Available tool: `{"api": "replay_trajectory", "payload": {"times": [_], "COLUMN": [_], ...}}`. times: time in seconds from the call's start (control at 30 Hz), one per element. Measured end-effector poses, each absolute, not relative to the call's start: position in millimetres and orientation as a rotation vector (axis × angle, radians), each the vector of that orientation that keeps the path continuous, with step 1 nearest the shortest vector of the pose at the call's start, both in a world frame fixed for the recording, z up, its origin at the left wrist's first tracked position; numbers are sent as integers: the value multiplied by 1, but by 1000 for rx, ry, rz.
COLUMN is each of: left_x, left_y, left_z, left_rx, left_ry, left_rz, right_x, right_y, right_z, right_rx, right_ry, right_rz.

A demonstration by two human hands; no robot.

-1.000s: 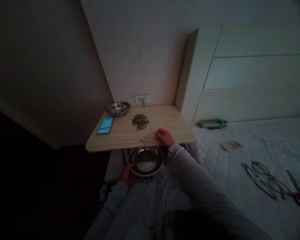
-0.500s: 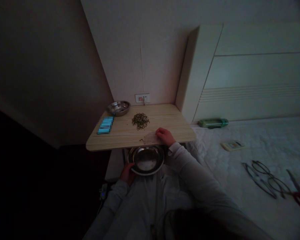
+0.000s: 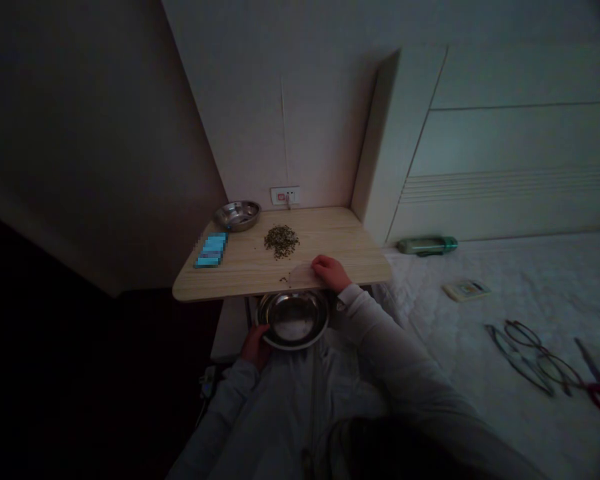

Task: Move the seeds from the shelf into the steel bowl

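My left hand (image 3: 255, 347) grips the rim of a steel bowl (image 3: 293, 319) held just under the front edge of a small wooden table (image 3: 240, 267). My right hand (image 3: 330, 272) rests on the tabletop near that edge, fingers curled on a pale, thin card-like piece (image 3: 300, 275) that lies flat on the wood. A few dark specks lie beside the card. Farther back on the table sits a pile of small dark green bits (image 3: 281, 241).
A second steel bowl (image 3: 237, 215) stands at the table's back left, a blue packet (image 3: 211, 249) at its left. A wall socket (image 3: 285, 196) is behind. On the bed to the right lie a green bottle (image 3: 427, 245), a small card (image 3: 466, 290), glasses (image 3: 527, 359) and scissors (image 3: 597, 383).
Almost nothing has moved; the view drifted very slightly, and both hands keep their places at the table's front edge.
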State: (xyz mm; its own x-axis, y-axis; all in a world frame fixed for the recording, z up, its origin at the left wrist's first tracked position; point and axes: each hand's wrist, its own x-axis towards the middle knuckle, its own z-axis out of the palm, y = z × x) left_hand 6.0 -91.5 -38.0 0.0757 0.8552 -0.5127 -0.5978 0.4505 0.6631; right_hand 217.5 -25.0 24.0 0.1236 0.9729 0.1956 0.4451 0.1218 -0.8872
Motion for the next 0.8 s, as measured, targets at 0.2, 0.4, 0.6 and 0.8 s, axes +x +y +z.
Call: {"api": "replay_trajectory", "payload": {"times": [0.2, 0.4, 0.6, 0.8], "left_x": [6, 7, 7, 5], "left_y": [-91, -91, -92, -92], "left_z": [-40, -38, -37, -38], "left_rx": [330, 307, 325, 327], "left_ry": [960, 950, 977, 996], "left_rz": [1112, 1115, 1094, 1073], "right_x": [218, 217, 217, 218], "right_y": [-24, -24, -23, -23], "right_z": [23, 24, 23, 23], "right_rx": [-1470, -1479, -1495, -1476], "right_ry": [-1489, -1494, -1499, -1456], "right_rz": [729, 729, 713, 728]}}
